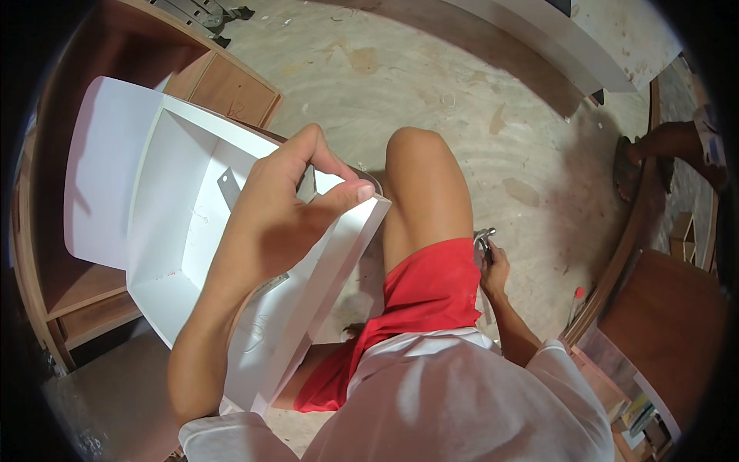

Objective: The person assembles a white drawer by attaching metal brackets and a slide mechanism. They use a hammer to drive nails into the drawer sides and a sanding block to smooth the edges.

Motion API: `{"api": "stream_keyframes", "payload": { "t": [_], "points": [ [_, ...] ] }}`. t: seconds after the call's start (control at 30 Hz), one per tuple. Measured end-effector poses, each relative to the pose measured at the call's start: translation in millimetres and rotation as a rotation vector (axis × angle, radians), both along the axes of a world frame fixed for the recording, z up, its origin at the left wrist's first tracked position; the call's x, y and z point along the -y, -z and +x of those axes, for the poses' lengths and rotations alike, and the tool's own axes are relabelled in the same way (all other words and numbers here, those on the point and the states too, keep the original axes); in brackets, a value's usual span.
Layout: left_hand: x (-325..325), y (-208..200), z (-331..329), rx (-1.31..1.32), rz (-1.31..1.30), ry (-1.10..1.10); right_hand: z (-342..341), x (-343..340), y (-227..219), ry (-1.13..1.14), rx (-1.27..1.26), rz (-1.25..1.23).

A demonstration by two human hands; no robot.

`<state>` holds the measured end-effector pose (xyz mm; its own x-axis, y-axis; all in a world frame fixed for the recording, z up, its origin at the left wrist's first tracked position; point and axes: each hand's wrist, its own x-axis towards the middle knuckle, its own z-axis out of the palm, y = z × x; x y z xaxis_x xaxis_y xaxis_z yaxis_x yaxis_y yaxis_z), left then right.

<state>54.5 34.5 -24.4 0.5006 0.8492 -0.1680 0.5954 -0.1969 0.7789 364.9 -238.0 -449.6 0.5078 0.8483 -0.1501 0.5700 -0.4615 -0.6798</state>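
My left hand [289, 189] reaches over an open white box-shaped cabinet [323, 308]. Its thumb and forefinger are pinched together at the box's upper right corner, and the fingers hide whatever small thing may be between them. A thin curved strip edge shows just past the fingertips. Inside the box a flat metal bracket [229, 187] with a hole stands by the wall; a second metal piece is partly hidden under my wrist. Beside my thigh on the right, my right hand [496, 276] is closed round a claw hammer [484, 235], its metal head showing above the fist.
A brown wooden cabinet [73, 169] stands behind the white box at left, with a pale panel [108, 169] against it. At top right is a long white unit [539, 38]. Another person's leg [668, 142] shows at far right, above brown boards [670, 308]. Stained concrete floor [508, 115] lies ahead.
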Motion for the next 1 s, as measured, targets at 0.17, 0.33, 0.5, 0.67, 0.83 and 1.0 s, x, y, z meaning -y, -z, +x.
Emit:
{"api": "stream_keyframes", "payload": {
  "t": [0.17, 0.33, 0.5, 0.67, 0.83, 1.0],
  "points": [
    [-7.9, -13.6, 9.5, -0.085, -0.15, -0.036, -3.0, -6.2, 24.8, 0.015, 0.007, 0.069],
    [-10.9, -21.5, 10.2, -0.081, -0.198, 0.073, -14.4, -3.9, 29.6, 0.012, -0.042, 0.041],
    [-0.5, -3.6, 6.5, -0.051, 0.043, 0.138, -24.7, -1.4, 23.1, 0.106, -0.07, -0.01],
    [-9.2, -11.2, -6.7, 0.042, -0.306, 0.109, -13.0, -52.9, -58.2, 0.283, -0.044, 0.116],
    [-14.6, -6.3, -17.7, 0.133, -0.286, 0.21, -15.4, -100.1, -253.9, 0.188, -0.384, 0.439],
    [3.6, 3.8, -19.7, 0.201, 0.208, 0.026, -75.2, -117.6, -353.4, -0.317, -0.06, 0.739]
  ]
}}
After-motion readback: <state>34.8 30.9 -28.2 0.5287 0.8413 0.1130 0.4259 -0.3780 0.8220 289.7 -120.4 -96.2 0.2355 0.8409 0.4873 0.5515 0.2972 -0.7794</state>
